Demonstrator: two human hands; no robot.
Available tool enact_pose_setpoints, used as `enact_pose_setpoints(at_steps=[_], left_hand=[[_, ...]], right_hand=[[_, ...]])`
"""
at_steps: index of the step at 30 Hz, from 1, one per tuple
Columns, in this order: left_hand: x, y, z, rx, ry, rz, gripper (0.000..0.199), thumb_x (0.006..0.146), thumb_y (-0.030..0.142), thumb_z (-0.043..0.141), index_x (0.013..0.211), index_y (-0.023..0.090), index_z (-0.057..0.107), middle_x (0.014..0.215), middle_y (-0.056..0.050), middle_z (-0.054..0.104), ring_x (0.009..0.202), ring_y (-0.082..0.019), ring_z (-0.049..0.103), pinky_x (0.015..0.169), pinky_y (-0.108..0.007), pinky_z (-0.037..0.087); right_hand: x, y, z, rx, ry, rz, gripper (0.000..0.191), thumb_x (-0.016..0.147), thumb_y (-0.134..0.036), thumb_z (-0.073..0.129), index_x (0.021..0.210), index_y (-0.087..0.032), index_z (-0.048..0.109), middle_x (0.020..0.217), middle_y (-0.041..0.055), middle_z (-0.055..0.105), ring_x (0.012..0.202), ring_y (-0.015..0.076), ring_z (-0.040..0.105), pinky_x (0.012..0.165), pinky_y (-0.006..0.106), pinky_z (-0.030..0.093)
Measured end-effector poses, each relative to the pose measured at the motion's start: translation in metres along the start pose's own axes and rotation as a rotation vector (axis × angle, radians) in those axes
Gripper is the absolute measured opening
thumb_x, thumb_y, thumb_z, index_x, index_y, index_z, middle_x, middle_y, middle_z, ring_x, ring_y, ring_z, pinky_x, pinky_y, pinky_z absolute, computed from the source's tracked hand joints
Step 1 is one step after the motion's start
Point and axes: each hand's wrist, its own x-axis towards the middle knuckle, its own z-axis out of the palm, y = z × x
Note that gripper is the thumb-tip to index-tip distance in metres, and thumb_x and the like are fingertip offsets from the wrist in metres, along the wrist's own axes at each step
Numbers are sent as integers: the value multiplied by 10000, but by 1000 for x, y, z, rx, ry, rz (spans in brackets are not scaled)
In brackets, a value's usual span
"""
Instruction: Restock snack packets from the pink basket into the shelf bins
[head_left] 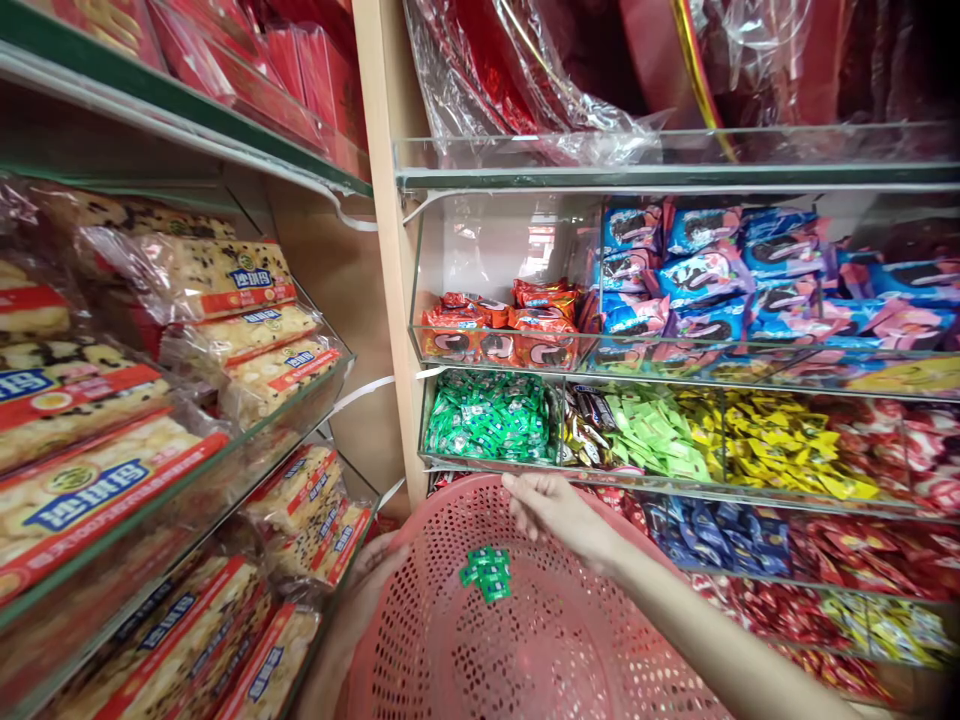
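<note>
A round pink plastic basket (525, 640) with a perforated wall is tilted toward the camera. A small heap of green-wrapped candies (487, 573) lies inside it. My right hand (551, 508) has its fingers curled at the basket's upper rim, closed on it. On the basket's left side, my left hand (373, 565) is at the outer wall, partly behind the rim; its fingers rest against the basket. Just beyond the basket is a clear shelf bin full of green candies (487, 415).
Shelves of packaged pastries (251, 280) stand close on the left. Ahead, glass-fronted bins hold blue cookie packs (701, 275), red packs (544, 335), yellow candies (780, 440) and blue candies (720, 535). A wooden post (386, 250) separates the two shelf units.
</note>
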Motion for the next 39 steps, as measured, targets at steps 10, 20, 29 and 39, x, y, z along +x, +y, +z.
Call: enact_pose_setpoints(at_steps=[10,20,29,39], left_hand=[[-5,7,7,-18,1,-4,451,548,426,757,903,163,664,897,-71,706,876,-244,646,753,-301,506],[-7,9,9,6,31,17,452,546,441,744,895,163,668,914,-80,703,871,-258,646,743,-310,500],[-4,6,5,-29,-7,-7,445,570,422,750,920,164,656,904,-76,704,867,-249,647,758,-312,496],[1,1,1,0,7,-27,505,555,448,758,955,161,643,951,-81,695,918,-255,636,780,-316,497]], right_hand=[[48,-34,-21,-1151,372,-325,202,831,-261,543,1005,-181,608,949,70,570,820,184,561,686,283,387],[73,-23,-15,-1264,444,-197,261,834,-369,540,1022,-195,592,984,74,509,872,207,556,633,274,389],[81,-20,-14,-1204,426,-174,240,798,-368,585,976,-206,590,986,57,507,830,187,574,630,262,379],[59,-38,-10,-1030,414,-292,202,794,-285,606,964,-198,541,977,36,482,850,164,536,710,259,386]])
